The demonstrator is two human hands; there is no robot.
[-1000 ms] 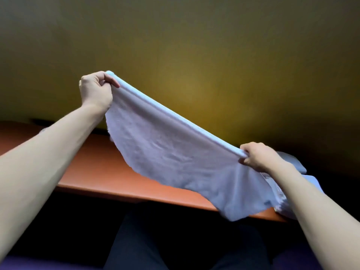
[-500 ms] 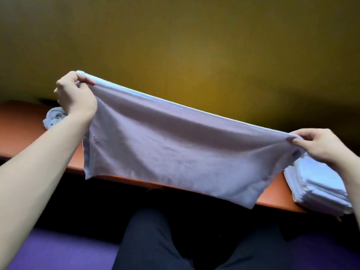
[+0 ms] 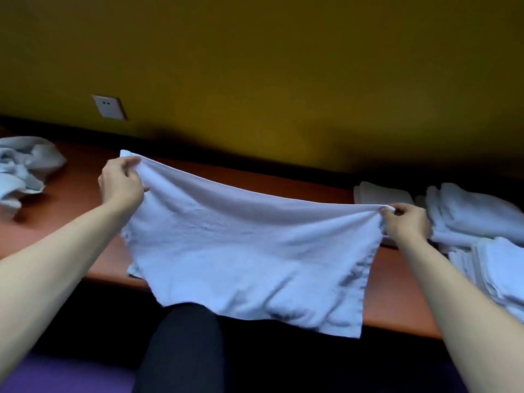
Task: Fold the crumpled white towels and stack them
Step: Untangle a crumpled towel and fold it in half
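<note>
Closest to you, your dark trouser leg sits at 6 o'clock under the hanging bottom edge of the towel, which is spread out flat-ish in the air over the front edge of the orange table. Your left hand at 9 o'clock is pinching the top left corner, and your right hand at 3 o'clock is pinching the top right one, so both have a proper grasp on cloth. I'd say keep that top hem taut and level before you lay it down or bring the corners together, since the lower half looks rumpled and will fold crooked otherwise. Further out, the folded stacks wait at 3 o'clock, the crumpled pile at 10 o'clock, and a wall socket is on the yellow wall behind.
</note>
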